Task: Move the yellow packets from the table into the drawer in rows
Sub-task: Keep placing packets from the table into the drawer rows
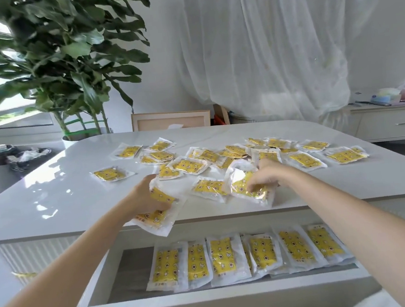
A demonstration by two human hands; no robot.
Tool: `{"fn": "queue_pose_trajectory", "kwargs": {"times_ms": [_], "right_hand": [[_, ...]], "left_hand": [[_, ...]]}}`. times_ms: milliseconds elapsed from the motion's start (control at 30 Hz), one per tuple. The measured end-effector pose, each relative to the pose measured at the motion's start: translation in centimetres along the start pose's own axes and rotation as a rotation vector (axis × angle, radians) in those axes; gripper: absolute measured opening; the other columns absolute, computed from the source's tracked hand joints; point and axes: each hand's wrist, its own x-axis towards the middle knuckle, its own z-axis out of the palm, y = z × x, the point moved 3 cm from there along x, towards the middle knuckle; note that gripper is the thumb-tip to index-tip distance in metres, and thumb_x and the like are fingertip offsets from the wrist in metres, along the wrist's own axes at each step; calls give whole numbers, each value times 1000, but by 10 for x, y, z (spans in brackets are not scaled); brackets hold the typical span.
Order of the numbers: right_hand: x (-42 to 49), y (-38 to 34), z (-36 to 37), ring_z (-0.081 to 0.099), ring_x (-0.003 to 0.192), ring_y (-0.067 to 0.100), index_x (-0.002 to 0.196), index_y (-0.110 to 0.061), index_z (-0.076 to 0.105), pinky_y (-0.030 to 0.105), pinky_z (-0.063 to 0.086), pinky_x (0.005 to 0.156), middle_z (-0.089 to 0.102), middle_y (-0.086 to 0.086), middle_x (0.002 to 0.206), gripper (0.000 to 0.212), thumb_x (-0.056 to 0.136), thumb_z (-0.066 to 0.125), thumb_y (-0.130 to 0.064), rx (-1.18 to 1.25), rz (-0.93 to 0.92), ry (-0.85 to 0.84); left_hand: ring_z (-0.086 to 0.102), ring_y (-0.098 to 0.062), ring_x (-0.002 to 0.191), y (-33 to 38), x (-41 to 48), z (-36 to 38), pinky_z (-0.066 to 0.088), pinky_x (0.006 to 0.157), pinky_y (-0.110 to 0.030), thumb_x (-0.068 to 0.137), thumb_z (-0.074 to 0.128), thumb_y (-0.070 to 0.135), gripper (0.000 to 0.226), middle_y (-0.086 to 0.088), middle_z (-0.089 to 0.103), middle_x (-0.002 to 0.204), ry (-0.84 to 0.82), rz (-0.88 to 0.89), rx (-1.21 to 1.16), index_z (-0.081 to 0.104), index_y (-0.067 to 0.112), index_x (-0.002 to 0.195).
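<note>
- Here, a white table (50,194) carries many loose yellow packets (307,159), scattered from 10 to 2 o'clock of the hands.
- The open drawer (212,300), at the table's 6 o'clock, holds one row of packets (222,258).
- The left hand (146,196) grips two packets (158,218) at the table's near edge.
- The right hand (266,176), at its 3 o'clock, pinches one packet (245,186) with curled fingers.

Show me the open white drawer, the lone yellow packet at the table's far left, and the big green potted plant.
open white drawer (212,300): head view, front rim.
lone yellow packet (110,174): head view, yellow middle.
big green potted plant (61,55): head view, leaves.
</note>
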Motion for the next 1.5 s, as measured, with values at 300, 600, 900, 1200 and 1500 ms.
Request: {"fn": "queue_pose_trajectory", "kwargs": {"times_ms": [300, 600, 900, 1200, 1500], "right_hand": [[7, -45, 21, 68, 89, 20, 111, -12, 57, 37, 56, 86, 68, 6, 112, 53, 68, 84, -28, 390, -169, -146], [14, -56, 48, 45, 114, 21, 141, -4, 34, 29, 37, 83, 42, 8, 143, 88, 74, 80, -36, 121, -71, -145], [10, -56, 59, 36, 135, 23, 148, -7, 25, 30, 39, 98, 31, 8, 152, 94, 75, 80, -29, 140, -163, -37], [-22, -55, 60, 64, 104, 21, 130, -10, 52, 33, 56, 79, 63, 7, 121, 72, 68, 86, -19, 394, -156, -264], [-86, -49, 97, 68, 101, 22, 122, -6, 53, 46, 58, 80, 71, 8, 109, 44, 81, 70, -1, 672, -311, -715]], "left_hand": [[51, -23, 112, -14, -16, -16, 42, 57, -15, 79, 75, 19, 82, -8, 41, 143, 31, -70, -174, 28, 23, 147], [68, -16, 80, -14, -34, -31, 56, 68, -23, 77, 76, 23, 30, -4, 69, 100, -39, 1, -120, 65, 14, 104], [70, -23, 89, -27, -60, -26, 58, 81, -35, 79, 74, 22, 32, -7, 70, 103, -137, 7, -45, 64, 8, 106], [66, -12, 72, -41, -83, -13, 53, 56, -18, 79, 75, 17, 24, 0, 66, 89, -175, -24, -63, 60, 11, 97], [69, -20, 90, -48, -103, 12, 58, 76, -31, 78, 75, 18, 28, 0, 70, 100, -368, -16, -19, 62, 23, 102]]}}
